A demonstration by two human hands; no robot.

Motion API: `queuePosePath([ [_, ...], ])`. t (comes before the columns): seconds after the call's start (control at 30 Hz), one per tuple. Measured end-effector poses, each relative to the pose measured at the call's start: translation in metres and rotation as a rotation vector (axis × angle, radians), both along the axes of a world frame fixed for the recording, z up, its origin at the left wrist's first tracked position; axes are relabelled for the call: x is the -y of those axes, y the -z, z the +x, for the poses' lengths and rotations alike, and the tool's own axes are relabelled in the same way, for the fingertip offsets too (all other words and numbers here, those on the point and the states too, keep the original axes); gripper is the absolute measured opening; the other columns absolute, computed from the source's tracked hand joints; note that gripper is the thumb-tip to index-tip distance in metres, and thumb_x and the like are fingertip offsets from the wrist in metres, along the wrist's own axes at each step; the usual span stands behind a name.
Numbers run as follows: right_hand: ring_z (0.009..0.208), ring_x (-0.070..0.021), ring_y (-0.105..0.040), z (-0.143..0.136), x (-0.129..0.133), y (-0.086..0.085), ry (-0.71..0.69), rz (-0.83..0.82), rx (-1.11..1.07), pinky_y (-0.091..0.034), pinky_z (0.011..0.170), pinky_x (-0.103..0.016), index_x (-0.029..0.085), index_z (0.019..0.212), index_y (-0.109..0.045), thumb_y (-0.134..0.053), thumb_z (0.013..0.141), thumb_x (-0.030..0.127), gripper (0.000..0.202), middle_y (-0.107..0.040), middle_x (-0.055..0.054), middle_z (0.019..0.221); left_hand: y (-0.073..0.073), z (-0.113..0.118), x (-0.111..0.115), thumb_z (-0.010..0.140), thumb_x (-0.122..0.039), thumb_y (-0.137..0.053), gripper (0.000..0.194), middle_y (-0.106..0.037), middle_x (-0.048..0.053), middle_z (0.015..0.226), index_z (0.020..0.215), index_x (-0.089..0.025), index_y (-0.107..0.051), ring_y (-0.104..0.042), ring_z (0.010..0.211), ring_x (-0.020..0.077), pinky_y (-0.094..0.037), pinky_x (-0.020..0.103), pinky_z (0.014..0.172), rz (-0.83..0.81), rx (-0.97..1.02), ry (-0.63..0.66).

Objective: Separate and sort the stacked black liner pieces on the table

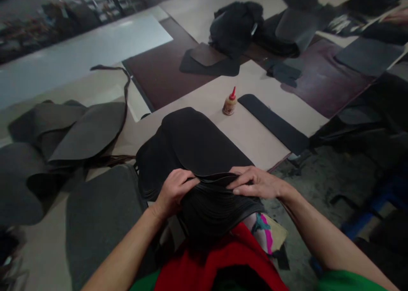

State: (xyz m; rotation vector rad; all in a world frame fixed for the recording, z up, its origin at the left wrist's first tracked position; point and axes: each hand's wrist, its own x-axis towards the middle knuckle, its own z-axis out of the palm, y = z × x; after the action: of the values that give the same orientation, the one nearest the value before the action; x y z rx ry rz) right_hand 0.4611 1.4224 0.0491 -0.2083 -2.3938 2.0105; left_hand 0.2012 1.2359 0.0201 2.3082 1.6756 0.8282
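In front of me lies a thick stack of black, round-cornered sheets (pixel 204 142), perhaps leather; its near edge droops in many layers toward my body. At the left of that near edge, my left hand (pixel 178 186) is closed with thumb and fingers pinching the upper sheets. My right hand (pixel 253 182) grips the same edge on the right, its thumb below and its fingers over the sheets. Between the hands the top layers bow apart, leaving a narrow gap. A small glue-like bottle with a red nozzle (pixel 229 104) stands beyond the stack.
A long black strip (pixel 274 123) lies right of the bottle. Grey-black cut pieces (pixel 89 131) and a large dark panel (pixel 105 223) are at the left. A black bundle (pixel 236 27) and dark red sheets (pixel 159 65) lie farther back. The table edge runs along the right.
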Motion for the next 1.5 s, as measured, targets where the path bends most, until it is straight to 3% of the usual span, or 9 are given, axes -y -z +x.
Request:
queuePosePath([
  [0.3,0.098,-0.0194,-0.061,-0.001,-0.004,0.007,-0.018,-0.047,0.04,-0.047,0.088,-0.032,0.019,0.105,-0.08,-0.069,0.09,0.045,0.032,-0.067,-0.007,0.106,-0.001,0.001,0.0,0.095,-0.029,-0.047,0.024,-0.066,0.009,0.097,0.11,-0.021,-0.065,-0.06,0.09,0.0216,-0.043,0.038,0.081,0.018,-0.008,-0.018],
  [0.57,0.094,-0.0179,-0.06,-0.001,-0.008,0.017,-0.043,-0.095,0.05,-0.046,0.084,-0.029,0.019,0.106,-0.08,-0.071,0.088,0.046,0.034,-0.065,-0.005,0.101,0.002,0.0,0.0,0.097,-0.03,-0.046,0.024,-0.065,0.008,0.099,0.111,-0.022,-0.063,-0.059,0.092,0.0214,-0.043,0.039,0.084,0.04,-0.013,-0.01],
  [1.13,0.095,-0.0185,-0.06,-0.002,-0.009,0.017,-0.038,-0.124,0.081,-0.046,0.086,-0.031,0.019,0.104,-0.08,-0.073,0.088,0.044,0.031,-0.066,-0.006,0.103,0.006,-0.002,0.002,0.098,-0.033,-0.044,0.027,-0.065,0.009,0.102,0.112,-0.02,-0.063,-0.058,0.094,0.0223,-0.042,0.04,0.087,0.02,0.008,0.013],
  [1.33,0.093,-0.0178,-0.063,-0.001,-0.004,0.015,-0.007,-0.022,0.016,-0.048,0.084,-0.03,0.016,0.101,-0.08,-0.066,0.093,0.037,0.026,-0.069,-0.008,0.1,0.005,-0.001,0.002,0.097,-0.035,-0.044,0.029,-0.066,0.009,0.098,0.109,-0.019,-0.066,-0.059,0.091,0.0224,-0.044,0.04,0.085,0.035,0.007,-0.004],
  [1.5,0.08,-0.0147,-0.065,0.002,0.015,0.019,0.2,0.194,-0.041,-0.049,0.074,-0.025,0.017,0.094,-0.075,-0.062,0.094,0.026,0.016,-0.071,-0.006,0.089,0.006,-0.001,0.002,0.095,-0.033,-0.047,0.027,-0.067,0.009,0.101,0.112,-0.022,-0.065,-0.06,0.093,0.0227,-0.044,0.04,0.086,0.023,0.026,-0.003],
])
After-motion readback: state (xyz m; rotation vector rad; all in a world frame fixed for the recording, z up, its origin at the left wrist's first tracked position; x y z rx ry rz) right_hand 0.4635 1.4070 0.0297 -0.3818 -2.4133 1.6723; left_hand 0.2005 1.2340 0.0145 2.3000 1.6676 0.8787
